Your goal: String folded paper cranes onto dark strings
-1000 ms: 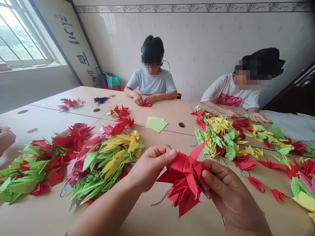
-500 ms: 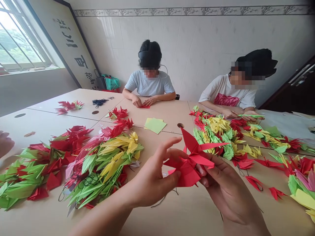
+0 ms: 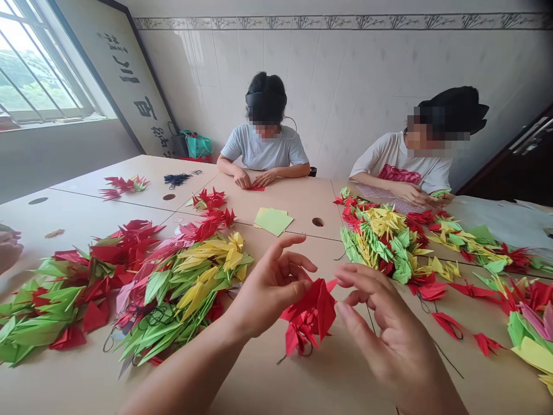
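Note:
My left hand (image 3: 265,291) pinches a bunch of red paper cranes (image 3: 311,317) between thumb and curled fingers, its index finger stretched out. The bunch hangs down and touches the tan table (image 3: 302,380), with a thin dark string trailing under it. Just to the right of the bunch my right hand (image 3: 382,331) hovers with its fingers spread and nothing in them. A heap of green, yellow and red cranes (image 3: 185,288) lies close by on the left of my left hand.
A second mixed heap (image 3: 389,242) lies on the right, with loose red cranes (image 3: 449,323) near it. Yellow-green paper sheets (image 3: 274,219) and a table hole (image 3: 318,221) sit in the middle. Two people fold paper across the table. Another person's hand (image 3: 8,251) shows at the left edge.
My right hand has let go of the red cranes and drawn back, open. The bunch has dropped lower towards the table, held now by my left hand alone.

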`<state>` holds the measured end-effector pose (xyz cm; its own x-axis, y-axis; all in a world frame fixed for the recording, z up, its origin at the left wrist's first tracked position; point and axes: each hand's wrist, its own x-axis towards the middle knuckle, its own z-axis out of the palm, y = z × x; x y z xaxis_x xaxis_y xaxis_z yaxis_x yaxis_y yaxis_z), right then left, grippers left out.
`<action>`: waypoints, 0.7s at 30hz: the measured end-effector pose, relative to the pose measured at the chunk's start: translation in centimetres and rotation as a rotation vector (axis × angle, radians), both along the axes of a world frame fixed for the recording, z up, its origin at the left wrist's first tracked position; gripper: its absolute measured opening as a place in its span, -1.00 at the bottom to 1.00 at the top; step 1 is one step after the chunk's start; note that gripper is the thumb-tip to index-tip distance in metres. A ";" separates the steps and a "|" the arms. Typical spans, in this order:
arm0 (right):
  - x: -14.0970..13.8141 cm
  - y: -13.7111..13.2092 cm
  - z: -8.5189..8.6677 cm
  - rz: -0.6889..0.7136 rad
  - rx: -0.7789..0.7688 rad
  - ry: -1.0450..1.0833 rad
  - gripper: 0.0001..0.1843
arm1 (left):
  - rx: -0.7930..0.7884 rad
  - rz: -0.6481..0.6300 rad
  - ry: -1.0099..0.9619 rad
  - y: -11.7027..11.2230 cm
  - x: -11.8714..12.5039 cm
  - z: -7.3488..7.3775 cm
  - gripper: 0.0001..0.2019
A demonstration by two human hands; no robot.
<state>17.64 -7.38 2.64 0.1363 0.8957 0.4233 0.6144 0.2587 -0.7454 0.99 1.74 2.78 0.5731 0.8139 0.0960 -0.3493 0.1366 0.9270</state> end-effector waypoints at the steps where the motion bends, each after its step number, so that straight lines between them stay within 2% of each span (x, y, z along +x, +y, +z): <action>1: 0.0 -0.2 0.1 0.050 -0.017 -0.059 -0.61 | -0.023 0.015 -0.009 0.1 0.0 0.0 -0.51; 4: -0.2 -0.4 0.3 0.123 -0.066 -0.174 -0.51 | -0.069 0.058 -0.041 0.3 0.1 -0.1 -0.50; 7: -0.6 -0.2 0.1 0.084 -0.077 -0.191 -0.50 | -0.088 0.064 -0.059 0.1 0.2 0.0 -0.50; 11: -1.0 0.3 0.3 -0.008 -0.103 -0.040 -0.86 | -0.080 0.041 -0.044 -0.4 0.3 0.3 -0.48; 12: -1.1 0.3 0.4 -0.044 -0.115 -0.010 -0.89 | -0.072 0.038 -0.046 -0.5 0.3 0.3 -0.48; 15: -1.3 0.3 1.1 -0.173 -0.179 0.059 -0.77 | -0.032 0.017 -0.052 -0.8 0.3 0.3 -0.51; 19: -1.8 0.2 1.8 -0.292 -0.275 0.178 -0.73 | 0.059 -0.038 0.005 -1.3 0.0 0.2 -0.59; 21: -2.0 0.2 2.0 -0.325 -0.290 0.211 -0.72 | 0.142 -0.058 0.051 -1.6 -0.2 0.2 -0.55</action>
